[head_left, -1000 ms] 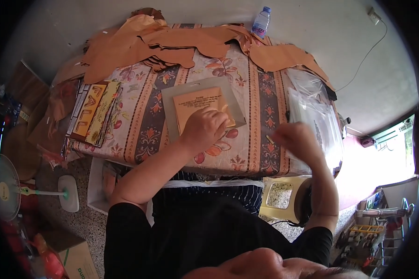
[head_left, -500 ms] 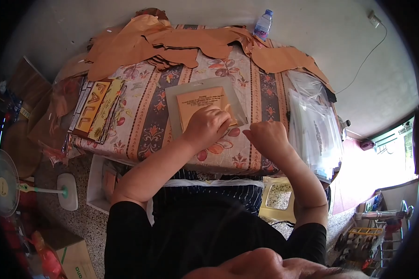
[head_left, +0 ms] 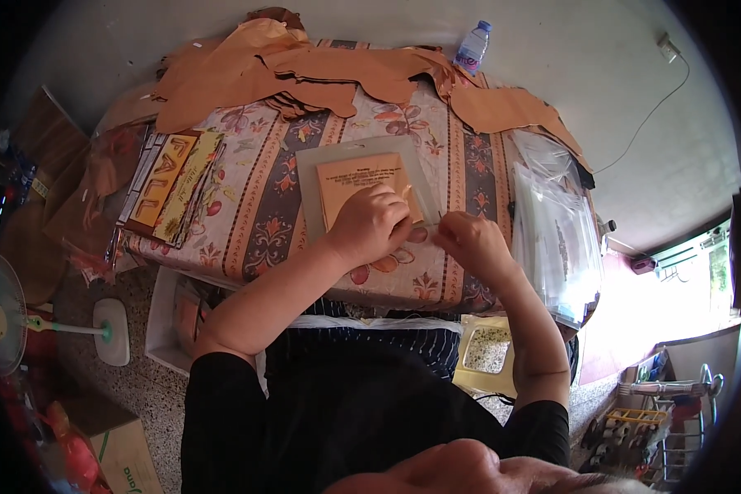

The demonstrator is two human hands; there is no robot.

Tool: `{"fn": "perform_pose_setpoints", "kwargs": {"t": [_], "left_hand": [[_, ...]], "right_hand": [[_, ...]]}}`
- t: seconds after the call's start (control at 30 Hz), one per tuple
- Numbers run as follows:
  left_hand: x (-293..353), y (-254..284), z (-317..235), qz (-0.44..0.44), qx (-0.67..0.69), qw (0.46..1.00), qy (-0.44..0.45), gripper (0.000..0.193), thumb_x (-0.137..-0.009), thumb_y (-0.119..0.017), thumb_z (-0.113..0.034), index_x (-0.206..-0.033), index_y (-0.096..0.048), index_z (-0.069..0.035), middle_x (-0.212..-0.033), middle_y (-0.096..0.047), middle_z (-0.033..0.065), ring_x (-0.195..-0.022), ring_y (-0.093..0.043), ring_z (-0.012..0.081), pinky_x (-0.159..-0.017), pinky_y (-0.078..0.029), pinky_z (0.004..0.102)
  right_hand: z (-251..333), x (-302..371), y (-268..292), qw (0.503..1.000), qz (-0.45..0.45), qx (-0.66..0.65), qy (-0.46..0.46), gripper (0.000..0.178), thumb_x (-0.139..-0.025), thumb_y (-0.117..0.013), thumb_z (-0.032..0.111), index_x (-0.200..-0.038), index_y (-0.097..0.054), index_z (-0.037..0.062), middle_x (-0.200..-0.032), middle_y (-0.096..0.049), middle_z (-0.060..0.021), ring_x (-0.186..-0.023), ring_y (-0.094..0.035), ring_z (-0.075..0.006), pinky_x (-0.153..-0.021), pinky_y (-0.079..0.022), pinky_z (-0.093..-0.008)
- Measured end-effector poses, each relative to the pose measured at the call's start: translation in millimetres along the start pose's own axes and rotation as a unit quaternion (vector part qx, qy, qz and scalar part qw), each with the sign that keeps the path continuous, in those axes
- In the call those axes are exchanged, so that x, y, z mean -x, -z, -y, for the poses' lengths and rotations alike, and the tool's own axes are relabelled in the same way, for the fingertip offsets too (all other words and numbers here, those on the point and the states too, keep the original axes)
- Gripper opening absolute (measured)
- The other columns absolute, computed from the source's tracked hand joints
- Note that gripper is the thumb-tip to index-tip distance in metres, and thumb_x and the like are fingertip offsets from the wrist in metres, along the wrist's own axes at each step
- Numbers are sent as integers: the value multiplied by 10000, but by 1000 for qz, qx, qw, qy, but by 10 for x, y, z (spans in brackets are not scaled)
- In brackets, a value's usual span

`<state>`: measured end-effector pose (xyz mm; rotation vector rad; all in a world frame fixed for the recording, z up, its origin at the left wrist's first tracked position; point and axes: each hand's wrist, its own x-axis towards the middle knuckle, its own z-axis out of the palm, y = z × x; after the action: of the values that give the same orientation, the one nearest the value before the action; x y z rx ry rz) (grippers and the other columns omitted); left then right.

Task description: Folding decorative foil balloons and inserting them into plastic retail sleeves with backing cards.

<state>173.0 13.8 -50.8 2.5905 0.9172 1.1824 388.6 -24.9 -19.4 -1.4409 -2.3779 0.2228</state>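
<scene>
A clear plastic bag [head_left: 309,189] with a hang hole lies flat on the table, holding a folded orange-brown sheet [head_left: 331,193] with dark print showing near its top. Over the bag's lower part my left hand [head_left: 372,218] is closed, its fingers curled on the plastic at the lower edge; the fingertips are partly hidden. My right hand [head_left: 473,240] is closed in a pinch just past the bag's lower right corner. A tiny dark bit shows at its fingertips, too small to name.
Orange-brown cut-out sheets [head_left: 321,74] spread along the table's far side, near a water bottle [head_left: 473,48]. Packaged banners [head_left: 169,185] lie at left, clear plastic bags [head_left: 556,239] at right. A flowered tablecloth [head_left: 272,222] covers the table. Below left stands a fan [head_left: 0,317].
My right hand has turned, and its fingertips now point up beside the bag's corner. My left hand stays on the bag. The whole view has shifted slightly.
</scene>
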Motion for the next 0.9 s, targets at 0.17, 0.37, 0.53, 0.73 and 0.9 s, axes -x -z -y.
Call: {"fn": "perform_pose_setpoints", "kwargs": {"t": [0.17, 0.37, 0.53, 0.73, 0.9], "left_hand": [[-1, -53, 31, -39, 10, 999, -26, 104, -719, -660, -121, -659, -607, -54, -684, -606, 61, -749, -598, 251, -666, -505, 367], [-7, 53, -27, 21, 21, 1000, 8, 74, -766, -669, -90, -793, -650, -23, -788, -663, 93, -804, -636, 264, -704, -514, 360], [54, 282, -7, 5, 139, 983, 120, 111, -859, -637, -109, -925, -641, -20, -890, -679, 103, -882, -656, 251, -772, -528, 351], [275, 595, 415, 92, -64, 992, 58, 361, -900, -611, -235, -1221, -603, -68, -1351, -518, 150, -1320, -418, 293, -1076, -354, 420], [396, 446, 505, 103, -69, 992, 40, 428, -906, -575, -361, -1225, -582, -76, -1358, -501, 153, -1339, -383, 288, -1108, -250, 431]], "right_hand": [[-9, -108, -104, 993, -83, 46, 68, 160, -792, -698, 181, -768, -587, 68, -734, -597, -87, -670, -628, -300, -581, -496, -390], [16, -46, -127, 983, -115, 98, 102, 187, -776, -708, 188, -726, -564, 80, -694, -548, -71, -633, -611, -285, -561, -489, -380], [72, 130, -31, 989, -79, 101, 75, 153, -754, -702, 138, -715, -564, 85, -733, -547, -66, -688, -607, -280, -606, -490, -393], [309, 119, -6, 991, -88, 10, 104, 96, -765, -686, 86, -832, -627, 49, -824, -586, -82, -821, -597, -288, -728, -493, -392], [638, -60, -315, 977, -107, -45, 176, 176, -789, -683, 87, -956, -647, 48, -909, -608, -113, -852, -600, -305, -772, -493, -396]]}}
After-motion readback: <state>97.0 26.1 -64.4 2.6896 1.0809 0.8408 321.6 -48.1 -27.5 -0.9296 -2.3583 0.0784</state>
